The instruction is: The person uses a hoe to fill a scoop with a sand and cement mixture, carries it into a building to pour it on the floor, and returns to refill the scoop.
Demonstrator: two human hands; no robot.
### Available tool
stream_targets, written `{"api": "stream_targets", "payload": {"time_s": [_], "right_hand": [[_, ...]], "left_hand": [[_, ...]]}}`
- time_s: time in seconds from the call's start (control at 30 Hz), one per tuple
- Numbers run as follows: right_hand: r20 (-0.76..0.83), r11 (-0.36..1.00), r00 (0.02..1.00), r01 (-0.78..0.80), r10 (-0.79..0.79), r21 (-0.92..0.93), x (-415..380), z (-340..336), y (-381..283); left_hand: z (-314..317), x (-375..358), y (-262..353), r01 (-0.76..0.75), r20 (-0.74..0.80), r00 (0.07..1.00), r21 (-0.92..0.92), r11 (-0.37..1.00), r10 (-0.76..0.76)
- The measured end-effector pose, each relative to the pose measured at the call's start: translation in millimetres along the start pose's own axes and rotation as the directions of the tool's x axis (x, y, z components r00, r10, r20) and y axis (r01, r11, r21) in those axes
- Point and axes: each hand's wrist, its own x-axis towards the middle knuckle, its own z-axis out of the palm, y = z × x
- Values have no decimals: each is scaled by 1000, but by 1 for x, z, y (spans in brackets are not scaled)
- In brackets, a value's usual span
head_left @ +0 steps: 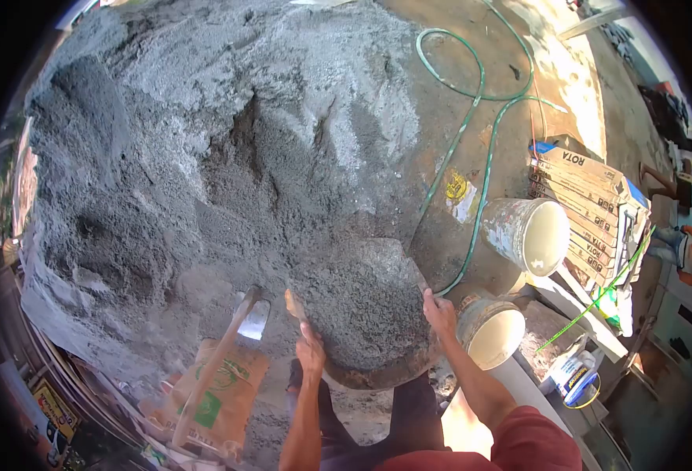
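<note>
A round metal pan (397,373) heaped with grey sand sits low in the middle of the head view, at the foot of a big grey sand pile (205,157). My left hand (310,351) grips the pan's near-left rim. On the right rim my right hand (439,311) holds on, fingers curled over the edge. The pan is tilted slightly toward the pile. A shovel with a wooden handle (214,377) stands stuck in the sand just left of my left hand.
Two white buckets (529,233) (491,331) stand right of the pan. A green hose (471,110) loops over the brown ground. Stacked paper sacks (585,204) lie at the right, a brown paper bag (220,396) at the lower left.
</note>
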Motion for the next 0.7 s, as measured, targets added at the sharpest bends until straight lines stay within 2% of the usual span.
{"api": "stream_targets", "payload": {"time_s": [0.03, 0.07, 0.13, 0.17, 0.23, 0.33, 0.43, 0.5, 0.53, 0.57, 0.7], "right_hand": [[43, 999, 998, -43, 42, 23, -18, -24, -23], [20, 998, 1000, -13, 12, 54, -34, -49, -50], [161, 987, 987, -29, 4, 156, -78, -105, -97], [130, 982, 991, -11, -14, 187, -91, -134, -118], [277, 906, 952, -2, -128, 424, -121, -179, -151], [216, 848, 948, 89, -233, 522, -140, -233, -185], [169, 767, 919, 186, -358, 614, -144, -268, -192], [79, 714, 907, 270, -414, 646, -126, -285, -196], [52, 702, 923, 252, -381, 666, -117, -291, -195], [17, 674, 905, 304, -425, 673, -105, -301, -200], [-80, 666, 942, 289, -326, 687, -70, -329, -191]], "left_hand": [[-17, -30, 30, -10, 12, 1000, -32, 999, 10], [-37, -68, 70, -77, 42, 996, -58, 995, 80], [-69, -117, 117, -84, 105, 990, -72, 994, 91], [-82, -135, 133, -86, 158, 982, -86, 993, 99], [-107, -194, 192, -209, 177, 962, -16, 978, 208], [-117, -244, 261, -338, 165, 931, 46, 940, 326], [-108, -274, 303, -432, 146, 890, -23, 901, 431], [-93, -283, 332, -487, 225, 841, -82, 870, 492], [-80, -283, 341, -501, 239, 820, -138, 855, 519], [-68, -276, 352, -490, 247, 827, -121, 863, 504], [-2, -248, 403, -625, 287, 739, -46, 779, 610]]}}
